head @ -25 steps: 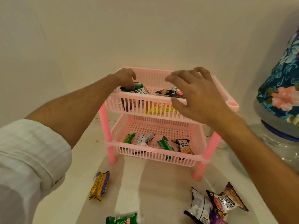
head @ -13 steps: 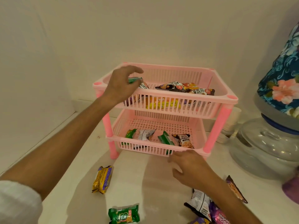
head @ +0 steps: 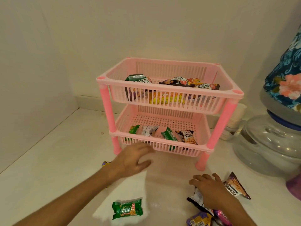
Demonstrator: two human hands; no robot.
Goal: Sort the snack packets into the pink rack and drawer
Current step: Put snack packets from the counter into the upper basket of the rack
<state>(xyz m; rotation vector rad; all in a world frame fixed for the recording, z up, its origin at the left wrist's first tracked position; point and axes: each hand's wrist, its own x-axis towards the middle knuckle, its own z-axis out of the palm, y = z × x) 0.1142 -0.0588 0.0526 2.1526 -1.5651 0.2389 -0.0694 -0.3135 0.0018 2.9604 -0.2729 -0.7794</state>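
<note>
The pink two-tier rack (head: 104, 95) stands at the back of the white counter, with several snack packets in each basket. My left hand (head: 133, 159) hovers open in front of the lower basket (head: 179, 150), holding nothing, and mostly hides a yellow-purple packet (head: 105, 163) under its wrist. My right hand (head: 210, 190) rests with spread fingers on a black-and-white packet (head: 196, 199) in the loose pile at the front right. A peanut packet (head: 236, 187) lies just right of that hand. A green biscuit packet (head: 127, 209) lies alone at the front.
A clear water jar (head: 270, 144) under a blue floral cover (head: 286, 79) stands at the right. A stack of paper cups (head: 234, 123) sits behind the rack's right leg. Purple packets (head: 200, 220) lie at the bottom edge. A side wall closes off the left.
My left hand has dropped from the upper basket down to the counter in front of the lower basket. My right hand has moved right and nearer, onto the loose packets.
</note>
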